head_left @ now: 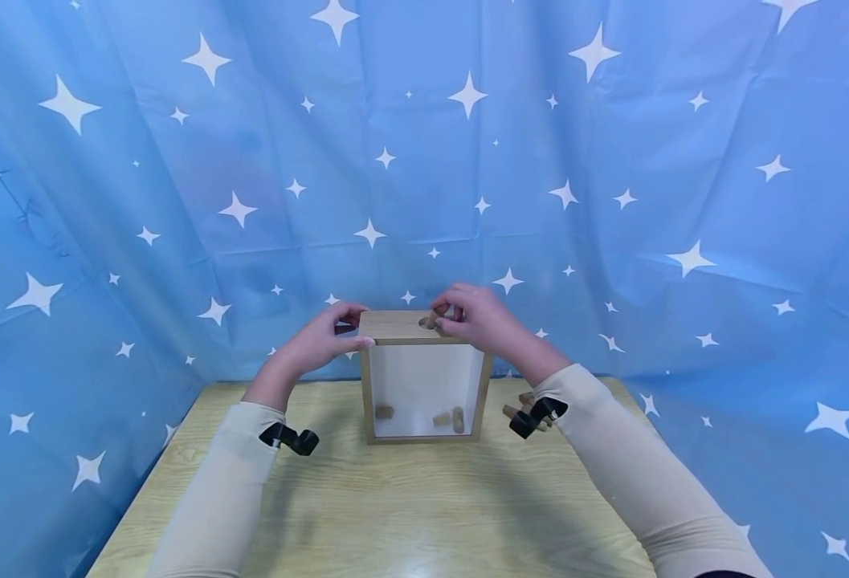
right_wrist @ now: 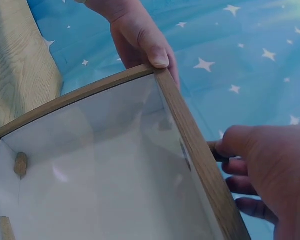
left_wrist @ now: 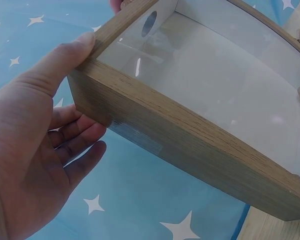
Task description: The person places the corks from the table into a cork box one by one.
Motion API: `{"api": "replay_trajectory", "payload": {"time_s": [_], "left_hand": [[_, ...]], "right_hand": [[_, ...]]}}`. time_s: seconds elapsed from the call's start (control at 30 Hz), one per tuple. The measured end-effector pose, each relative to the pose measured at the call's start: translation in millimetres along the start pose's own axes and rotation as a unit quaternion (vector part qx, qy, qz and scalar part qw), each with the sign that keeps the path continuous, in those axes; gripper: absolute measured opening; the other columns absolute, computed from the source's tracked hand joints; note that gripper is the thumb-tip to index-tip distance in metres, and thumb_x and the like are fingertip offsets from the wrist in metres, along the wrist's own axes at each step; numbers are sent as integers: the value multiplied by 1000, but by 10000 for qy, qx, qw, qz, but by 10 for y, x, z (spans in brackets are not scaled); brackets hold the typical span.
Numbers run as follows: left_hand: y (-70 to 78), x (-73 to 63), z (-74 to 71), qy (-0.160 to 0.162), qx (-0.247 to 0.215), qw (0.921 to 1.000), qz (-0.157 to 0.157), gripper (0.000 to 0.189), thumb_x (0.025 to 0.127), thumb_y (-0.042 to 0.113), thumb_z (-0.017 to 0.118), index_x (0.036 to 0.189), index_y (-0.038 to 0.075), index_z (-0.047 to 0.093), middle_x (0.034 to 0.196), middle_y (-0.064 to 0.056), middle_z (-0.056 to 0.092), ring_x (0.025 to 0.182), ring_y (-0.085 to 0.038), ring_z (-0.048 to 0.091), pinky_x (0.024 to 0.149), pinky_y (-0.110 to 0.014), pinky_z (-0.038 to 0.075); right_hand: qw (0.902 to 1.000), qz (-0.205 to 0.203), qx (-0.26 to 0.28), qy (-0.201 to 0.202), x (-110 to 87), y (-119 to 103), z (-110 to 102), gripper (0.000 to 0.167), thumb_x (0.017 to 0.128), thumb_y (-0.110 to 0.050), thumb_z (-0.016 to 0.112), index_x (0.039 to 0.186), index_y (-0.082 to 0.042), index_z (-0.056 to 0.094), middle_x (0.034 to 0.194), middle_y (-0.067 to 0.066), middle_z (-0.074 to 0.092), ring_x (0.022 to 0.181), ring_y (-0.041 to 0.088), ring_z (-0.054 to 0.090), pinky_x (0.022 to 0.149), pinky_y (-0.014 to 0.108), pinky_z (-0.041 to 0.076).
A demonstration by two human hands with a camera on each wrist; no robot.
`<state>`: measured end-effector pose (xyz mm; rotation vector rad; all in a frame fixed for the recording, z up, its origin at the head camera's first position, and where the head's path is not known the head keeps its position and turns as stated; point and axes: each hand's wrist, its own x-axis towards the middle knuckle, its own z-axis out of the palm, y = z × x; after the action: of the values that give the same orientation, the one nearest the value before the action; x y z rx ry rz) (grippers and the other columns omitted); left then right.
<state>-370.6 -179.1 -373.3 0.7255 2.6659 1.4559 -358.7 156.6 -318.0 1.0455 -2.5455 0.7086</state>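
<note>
A shallow wooden box point(head_left: 395, 325) with a clear front stands upright on the table, a round hole point(left_wrist: 149, 23) in its top. My left hand point(head_left: 323, 341) grips the box's upper left corner, thumb at the front edge and fingers round the side. With thumb and fingertips, my right hand point(head_left: 476, 315) pinches a cork point(head_left: 434, 318) right at the hole; the fingers partly hide it. Behind the clear front, a cork point(head_left: 384, 412) lies at the lower left and two more corks point(head_left: 458, 419) are at the lower right.
Several loose corks point(head_left: 512, 411) lie on the wooden table point(head_left: 395, 498) to the right of the box, partly behind the right wrist. A blue curtain point(head_left: 424, 160) with white stars hangs close behind the box.
</note>
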Motion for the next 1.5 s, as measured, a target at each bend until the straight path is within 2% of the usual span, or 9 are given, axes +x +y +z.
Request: {"api": "replay_trajectory", "payload": {"time_s": [0.27, 0.53, 0.7, 0.9, 1.23, 1.5], "left_hand": [[-5, -6, 8, -1, 30, 10000, 86, 70, 101, 36, 85, 158, 12, 54, 150, -13, 58, 143, -39, 54, 115, -59, 51], [8, -19, -4, 3, 47, 9999, 111, 73, 99, 42, 86, 157, 12, 54, 149, -14, 58, 143, -41, 54, 115, -60, 50], [1, -14, -8, 18, 63, 9999, 84, 76, 98, 46, 86, 158, 13, 54, 150, -12, 58, 145, -41, 53, 115, -59, 50], [1, -6, -12, 44, 77, 9999, 65, 77, 96, 51, 86, 156, 14, 55, 149, -11, 58, 143, -40, 54, 115, -59, 50], [-24, 0, -17, -5, 75, 9999, 94, 78, 97, 49, 86, 158, 13, 54, 151, -13, 56, 144, -39, 53, 116, -59, 49], [-23, 2, -17, -20, 23, 9999, 101, 76, 98, 45, 86, 159, 12, 54, 151, -14, 56, 144, -38, 52, 117, -59, 48]], "right_hand": [[9997, 91, 229, 71, -16, 55, 42, 24, 102, -8, 79, 126, -4, 79, 112, 5, 72, 86, 16, 64, 74, 34, 58], [9961, 159, 733, 455, -147, 60, -59, 14, 101, -11, 83, 113, -5, 81, 104, 4, 70, 85, 19, 63, 73, 35, 57], [9937, 208, 731, 823, -310, 118, -134, 6, 101, -9, 82, 106, -10, 81, 101, 1, 70, 86, 18, 63, 74, 33, 57], [9892, 227, 778, 1221, -512, 244, -199, 5, 99, -4, 81, 103, -7, 81, 96, 2, 69, 82, 19, 63, 71, 30, 56], [9858, 543, 780, 1383, -882, 482, -207, 7, 103, -10, 81, 104, -4, 81, 93, 2, 69, 80, 20, 62, 68, 30, 54], [9809, 1125, 826, 1357, -1237, 694, -146, 6, 106, -13, 78, 107, -8, 80, 97, 4, 69, 81, 22, 62, 67, 28, 53]]}}
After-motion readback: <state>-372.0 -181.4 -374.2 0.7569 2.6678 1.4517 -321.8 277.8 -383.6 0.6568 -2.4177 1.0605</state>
